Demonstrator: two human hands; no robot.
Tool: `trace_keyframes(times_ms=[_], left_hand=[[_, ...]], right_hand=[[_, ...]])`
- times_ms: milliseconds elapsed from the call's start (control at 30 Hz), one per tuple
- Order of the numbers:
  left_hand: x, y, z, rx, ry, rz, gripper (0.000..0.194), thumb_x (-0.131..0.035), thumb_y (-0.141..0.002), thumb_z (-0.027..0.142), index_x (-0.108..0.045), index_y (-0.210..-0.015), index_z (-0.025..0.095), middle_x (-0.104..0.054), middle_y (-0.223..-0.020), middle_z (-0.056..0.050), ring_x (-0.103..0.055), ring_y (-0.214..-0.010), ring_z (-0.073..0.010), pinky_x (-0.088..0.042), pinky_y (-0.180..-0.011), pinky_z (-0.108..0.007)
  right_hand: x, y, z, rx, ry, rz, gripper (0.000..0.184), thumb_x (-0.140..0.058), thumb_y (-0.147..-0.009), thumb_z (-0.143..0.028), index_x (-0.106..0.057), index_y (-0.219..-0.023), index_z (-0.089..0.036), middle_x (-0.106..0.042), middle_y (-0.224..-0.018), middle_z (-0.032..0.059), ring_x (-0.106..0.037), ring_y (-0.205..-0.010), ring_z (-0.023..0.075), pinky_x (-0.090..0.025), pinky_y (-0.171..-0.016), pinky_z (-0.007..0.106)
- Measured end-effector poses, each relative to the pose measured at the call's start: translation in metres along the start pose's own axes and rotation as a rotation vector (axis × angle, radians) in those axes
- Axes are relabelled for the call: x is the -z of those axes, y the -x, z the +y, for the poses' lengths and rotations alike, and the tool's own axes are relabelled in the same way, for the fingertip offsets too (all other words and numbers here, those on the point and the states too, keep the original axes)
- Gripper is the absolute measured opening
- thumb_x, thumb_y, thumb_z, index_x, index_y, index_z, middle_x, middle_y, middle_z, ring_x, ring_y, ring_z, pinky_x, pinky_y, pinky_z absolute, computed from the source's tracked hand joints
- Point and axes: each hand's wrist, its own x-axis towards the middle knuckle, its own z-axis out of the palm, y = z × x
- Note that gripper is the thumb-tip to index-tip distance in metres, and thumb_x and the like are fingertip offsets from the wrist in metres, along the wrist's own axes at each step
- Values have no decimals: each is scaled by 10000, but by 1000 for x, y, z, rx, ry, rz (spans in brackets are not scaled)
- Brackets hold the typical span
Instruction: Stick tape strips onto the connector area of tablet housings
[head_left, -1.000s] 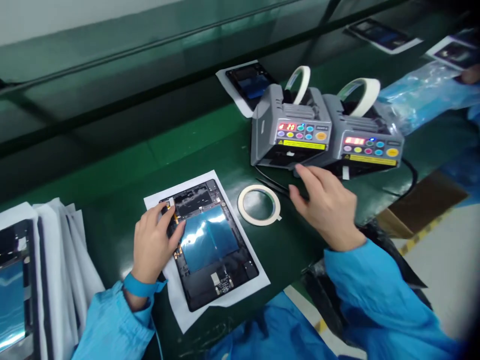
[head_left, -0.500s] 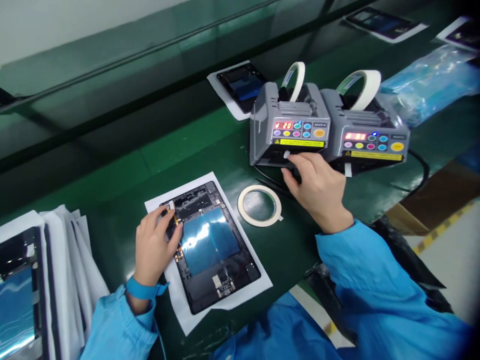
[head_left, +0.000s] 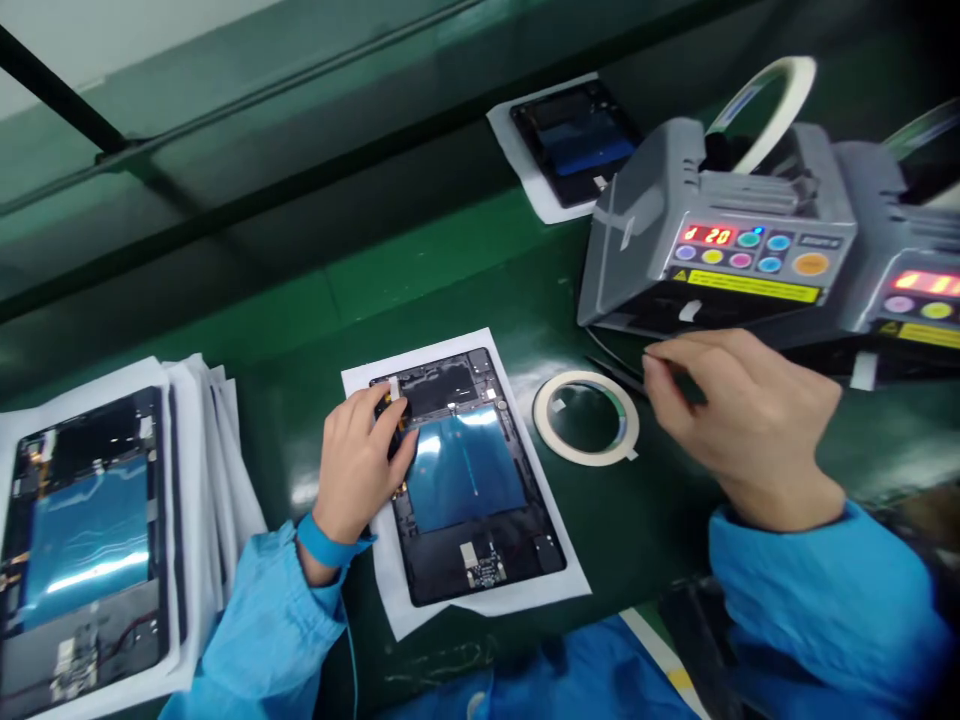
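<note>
An opened tablet with a blue film-covered battery lies on a white sheet. My left hand rests on its upper left edge, thumb and fingers apart, beside a small white strip at the fingertips. To the right, my right hand hangs over the table just in front of a tape dispenser, thumb and forefinger pinched together. Anything in that pinch is too small to make out. A short white tape piece shows at the dispenser's mouth. Between my hands lies a tape roll.
A second tape dispenser stands at the right edge, with a tape piece hanging from it. Stacked tablets with white sheets are at the left. Another tablet lies behind the dispensers. A cord runs from my left wristband.
My right hand has drawn back from the dispenser's mouth, towards me. The view has shifted left, so everything sits further right. My left hand stays on the tablet.
</note>
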Motion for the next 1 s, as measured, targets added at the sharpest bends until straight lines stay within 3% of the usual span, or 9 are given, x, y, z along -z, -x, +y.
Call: trace_keyframes(times_ms=[100, 200, 533, 667, 767, 867, 1000], left_hand=[[-4, 0, 0, -20, 59, 8, 254, -557, -945, 294, -645, -1146, 166, -640, -1237, -153, -587, -1142, -323, -484, -917, -474], [-10, -1, -2, -13, 115, 40, 221, -567, -942, 286, -660, -1107, 170, -668, -1169, -132, -606, -1087, -300, -497, -891, -454], [-12, -3, -5, 5, 121, 52, 210, -584, -932, 275, -658, -1102, 178, -666, -1157, -123, -603, -1069, -287, -491, -886, -452], [-4, -5, 8, -47, 76, 33, 214, -578, -937, 281, -654, -1095, 157, -672, -1143, -134, -608, -1058, -295, -500, -866, -454], [1, -15, 28, -102, 103, 8, 220, -572, -949, 317, -655, -1051, 140, -688, -1041, -118, -633, -944, -265, -523, -802, -414], [-4, -30, 45, -94, 146, -35, 217, -588, -946, 335, -660, -988, 135, -684, -934, -91, -641, -844, -231, -539, -751, -373], [-19, -46, 54, -19, 170, -100, 160, -616, -929, 298, -664, -916, 146, -677, -866, -66, -651, -802, -214, -539, -718, -339]], right_hand=[[-5, 3, 14, 8, 176, 79, 183, -708, -809, -249, -637, -954, -164, -731, -840, 57, -663, -693, 150, -421, -545, 243], [-9, 5, 26, 23, 250, 55, 233, -715, -814, -266, -650, -999, -139, -736, -859, 73, -659, -691, 150, -401, -522, 246], [-14, 3, 30, -145, 218, -22, 120, -628, -883, -266, -673, -810, -182, -720, -774, 51, -622, -632, 125, -326, -462, 252], [0, -7, 12, -75, -26, 12, 42, -672, -845, -195, -634, -849, -177, -705, -801, 54, -645, -678, 131, -429, -533, 232], [0, -19, -13, 71, -319, -139, 69, -647, -867, -168, -620, -931, -170, -703, -868, 42, -659, -732, 131, -461, -577, 232], [-17, -26, -38, 236, -458, -304, 109, -552, -937, -224, -632, -985, -168, -702, -905, 37, -657, -740, 140, -444, -559, 260], [-46, -20, -55, 280, -551, -364, 204, -497, -970, -269, -657, -1036, -161, -707, -965, 58, -653, -774, 148, -488, -652, 280]])
